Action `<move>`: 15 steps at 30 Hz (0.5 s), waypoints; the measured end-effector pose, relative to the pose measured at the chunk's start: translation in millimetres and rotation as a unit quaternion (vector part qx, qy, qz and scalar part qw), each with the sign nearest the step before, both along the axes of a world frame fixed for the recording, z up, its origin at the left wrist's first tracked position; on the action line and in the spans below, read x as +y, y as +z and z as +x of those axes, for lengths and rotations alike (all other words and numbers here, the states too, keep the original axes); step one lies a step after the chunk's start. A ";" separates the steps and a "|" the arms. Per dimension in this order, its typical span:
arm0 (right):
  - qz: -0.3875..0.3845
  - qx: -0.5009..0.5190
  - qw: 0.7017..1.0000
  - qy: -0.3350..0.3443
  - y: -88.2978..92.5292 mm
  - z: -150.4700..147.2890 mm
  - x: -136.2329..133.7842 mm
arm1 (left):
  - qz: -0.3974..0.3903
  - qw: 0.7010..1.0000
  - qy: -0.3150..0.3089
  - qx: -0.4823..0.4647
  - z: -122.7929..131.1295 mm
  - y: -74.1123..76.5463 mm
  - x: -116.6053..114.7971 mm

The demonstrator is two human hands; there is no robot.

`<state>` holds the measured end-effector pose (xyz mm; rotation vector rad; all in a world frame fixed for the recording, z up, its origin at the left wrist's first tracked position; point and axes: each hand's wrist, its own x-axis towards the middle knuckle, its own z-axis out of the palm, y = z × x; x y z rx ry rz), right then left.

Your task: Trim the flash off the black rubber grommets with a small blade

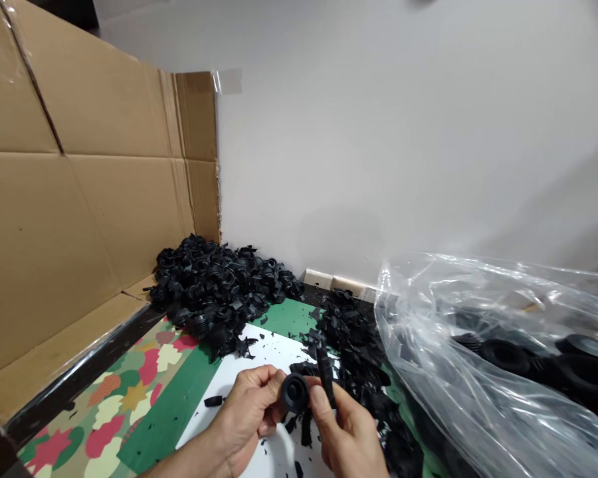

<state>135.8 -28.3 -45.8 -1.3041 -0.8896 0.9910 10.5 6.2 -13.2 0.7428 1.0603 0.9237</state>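
Observation:
My left hand [249, 411] is closed with its thumb and fingertips on a round black rubber bellows piece [296, 393], whose ring-shaped opening faces me. Close against its right side is my right hand [346, 425], closed around a slim black stick-like thing [325, 375] that points up and away; whether it is a tool or a strip of rubber I cannot tell. Under both hands lies a white sheet [274, 348] scattered with black scraps. A small black piece [213, 401] rests beside my left wrist.
A heap of ribbed black rubber parts [219, 285] lies at the back left, near a cardboard wall [104, 199]. Torn black scraps [353, 338] pile up on the right. Beyond them, a clear plastic bag [428, 345] contains larger black parts [505, 355]. Patterned paper [104, 411] covers the left.

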 end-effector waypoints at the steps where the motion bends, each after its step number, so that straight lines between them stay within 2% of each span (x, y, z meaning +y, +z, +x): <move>1: -0.014 0.008 1.000 0.015 -1.2 -2.6 0.1 | 0.004 1.000 -0.003 0.005 -0.1 0.2 -0.3; 6: -0.045 0.050 0.997 0.045 -4.8 -2.6 1.6 | 0.042 0.996 -0.028 0.070 -1.3 2.5 -1.9; 10: -0.058 0.082 0.994 0.043 -5.1 1.0 2.2 | 0.157 0.978 -0.055 0.127 -7.0 7.0 -1.3; 12: -0.064 0.114 0.990 0.049 -4.5 0.8 1.7 | 0.257 0.948 -0.045 0.181 -10.6 10.5 -1.3; 15: -0.064 0.155 0.984 0.063 -5.4 -1.3 0.7 | 0.426 0.859 -0.047 0.281 -14.6 17.0 -3.5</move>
